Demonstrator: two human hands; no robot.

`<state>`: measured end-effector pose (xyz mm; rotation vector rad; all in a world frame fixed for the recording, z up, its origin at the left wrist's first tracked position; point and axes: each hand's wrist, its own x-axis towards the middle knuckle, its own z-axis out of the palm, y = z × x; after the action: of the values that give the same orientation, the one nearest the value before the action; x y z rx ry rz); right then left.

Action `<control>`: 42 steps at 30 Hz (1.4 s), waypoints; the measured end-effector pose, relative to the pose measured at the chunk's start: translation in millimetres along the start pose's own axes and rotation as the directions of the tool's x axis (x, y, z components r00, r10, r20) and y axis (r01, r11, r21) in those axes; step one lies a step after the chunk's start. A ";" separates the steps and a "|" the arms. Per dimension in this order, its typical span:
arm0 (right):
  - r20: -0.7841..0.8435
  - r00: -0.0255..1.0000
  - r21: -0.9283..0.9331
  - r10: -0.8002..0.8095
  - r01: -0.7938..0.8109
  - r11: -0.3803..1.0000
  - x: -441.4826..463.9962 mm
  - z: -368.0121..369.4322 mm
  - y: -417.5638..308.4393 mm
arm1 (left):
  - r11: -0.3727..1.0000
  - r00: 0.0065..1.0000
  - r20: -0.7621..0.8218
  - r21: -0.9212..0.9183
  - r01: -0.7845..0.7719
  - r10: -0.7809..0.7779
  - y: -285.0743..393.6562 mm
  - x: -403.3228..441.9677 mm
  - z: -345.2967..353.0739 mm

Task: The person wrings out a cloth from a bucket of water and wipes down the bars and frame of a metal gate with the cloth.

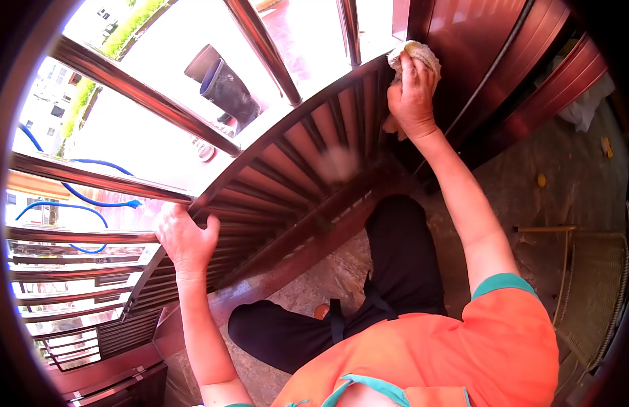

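My right hand (414, 102) is closed on a pale, crumpled cloth (423, 53), pressed at the upper right end of the window frame, by the dark red upright panel (470, 47). My left hand (187, 239) grips the edge of the slatted window frame (264, 146), thumb on the near side; its fingertips are partly hidden over the edge. Shiny metal bars (152, 102) rise from the frame, and one ends beside my left hand. Dark slats (287, 178) fan out below the edge between my two hands.
Outside the bars are dark boots (228, 91) and a blue hose (97, 197). A chair with a woven seat (592, 292) stands at the right. Small yellow objects (541, 180) and a white plastic bag (589, 105) lie on that side. My legs (406, 258) are bent below the frame.
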<state>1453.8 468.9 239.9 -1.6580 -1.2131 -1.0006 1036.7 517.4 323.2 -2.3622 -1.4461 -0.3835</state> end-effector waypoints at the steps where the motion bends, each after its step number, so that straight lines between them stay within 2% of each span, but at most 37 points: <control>1: -0.064 0.995 0.151 0.073 -0.063 0.987 -3.6 3.0 2.0 | 1.000 1.000 0.011 -0.017 0.006 -0.006 1.3 -0.3 -0.5; 2: -0.019 0.980 0.228 0.200 -0.190 0.955 -8.1 3.0 2.6 | 1.000 1.000 0.012 -0.017 0.009 -0.009 2.5 -0.3 -0.3; 3: 0.039 0.942 0.431 0.334 -0.318 0.845 -10.9 3.4 2.3 | 1.000 1.000 0.010 -0.017 0.008 -0.007 2.3 -0.5 -1.0; 4: 0.120 0.887 0.605 0.445 -0.421 0.676 -6.1 -1.0 -9.6 | 1.000 1.000 0.006 -0.017 0.004 -0.004 2.6 0.2 -1.6; 5: 0.206 0.828 0.705 0.521 -0.495 0.508 5.0 -11.7 -26.2 | 1.000 0.999 0.034 0.002 0.022 -0.022 3.5 0.6 -2.5; 6: 0.185 0.827 0.772 0.531 -0.457 0.441 3.6 0.1 -29.1 | 1.000 1.000 0.025 0.016 0.017 -0.017 2.6 -0.1 -1.2; 8: 0.145 0.902 0.589 0.406 -0.409 0.698 -0.8 8.5 -31.8 | 1.000 0.999 0.036 0.010 0.021 -0.022 0.5 -1.1 1.9; 10: 0.105 0.896 0.579 0.431 -0.407 0.707 -19.8 27.0 -41.4 | 0.997 0.995 0.072 0.038 0.063 -0.066 3.9 -0.4 -0.1; 11: 0.166 0.886 0.522 0.434 -0.452 0.724 -30.4 32.5 -45.9 | 0.998 0.997 0.056 0.041 0.056 -0.058 2.0 -1.4 2.9; 14: 0.143 0.865 0.479 0.481 -0.486 0.731 -41.3 35.1 -50.1 | 0.998 0.999 0.026 0.052 0.029 -0.030 -0.1 -1.7 5.1; 17: 0.189 0.841 0.351 0.508 -0.541 0.765 -56.9 39.5 -44.5 | 0.998 0.999 0.013 0.054 0.035 -0.036 1.0 -3.6 5.4; 20: 0.051 0.892 0.381 0.450 -0.434 0.817 -41.0 37.6 -38.8 | 0.998 0.999 -0.011 0.046 0.039 -0.039 3.4 -0.9 5.1; 22: -0.038 0.884 0.467 0.465 -0.396 0.791 -17.6 28.0 -47.4 | 0.998 1.000 -0.005 0.052 0.031 -0.030 5.7 -1.8 4.0; 23: -0.045 0.857 0.503 0.514 -0.425 0.753 -16.7 32.6 -50.5 | 0.999 1.000 -0.025 0.046 0.016 -0.015 5.8 -2.1 4.7; 24: -0.057 0.883 0.416 0.466 -0.403 0.815 -19.8 33.2 -47.6 | 0.998 1.000 -0.012 0.052 0.023 -0.023 4.3 -3.2 5.6; 26: 0.016 0.915 0.332 0.403 -0.385 0.861 -44.3 49.8 -30.8 | 0.997 0.999 -0.001 0.058 0.051 -0.051 1.2 -3.5 9.1; 29: 0.158 0.875 0.298 0.458 -0.484 0.823 -85.9 59.5 -22.8 | 0.997 0.999 -0.031 0.063 0.044 -0.042 -0.9 -1.4 14.4; 32: 0.453 0.681 0.225 0.575 -0.712 0.665 -134.8 78.2 -8.3 | 0.997 0.998 -0.038 0.057 0.055 -0.052 4.1 -1.6 10.9; 35: 0.671 0.541 0.195 0.507 -0.788 0.584 -157.4 76.7 14.1 | 0.996 0.997 -0.050 0.062 0.067 -0.064 4.6 -2.4 10.0; 37: 0.403 0.807 0.315 0.431 -0.565 0.763 -134.9 46.8 15.4 | 0.996 0.994 -0.101 0.069 0.055 -0.048 3.7 -1.3 12.5; 38: 0.257 0.896 0.340 0.361 -0.434 0.834 -111.2 24.3 11.4 | 0.996 0.992 -0.116 0.073 0.050 -0.041 2.6 -2.9 13.1; 39: 0.117 0.957 0.340 0.265 -0.289 0.895 -77.1 4.8 10.3 | 0.993 0.996 -0.024 0.076 0.092 -0.090 2.6 -2.3 10.0; 40: -0.016 0.987 0.321 0.158 -0.144 0.936 -37.6 -16.1 8.0 | 0.995 0.996 -0.045 0.059 0.084 -0.082 0.6 -2.9 12.5; 41: -0.083 0.996 0.260 0.015 0.007 0.966 -0.6 -36.2 8.3 | 0.996 0.995 -0.071 0.051 0.067 -0.063 1.2 -3.4 13.3; 42: -0.129 0.984 0.131 -0.125 0.142 0.981 35.2 -55.7 8.0 | 0.998 0.995 -0.087 0.050 0.045 -0.040 1.1 -4.0 11.9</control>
<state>1462.1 426.2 290.0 -1.4030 -1.2966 -1.0568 1036.5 518.8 310.8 -2.2494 -1.4513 -0.4478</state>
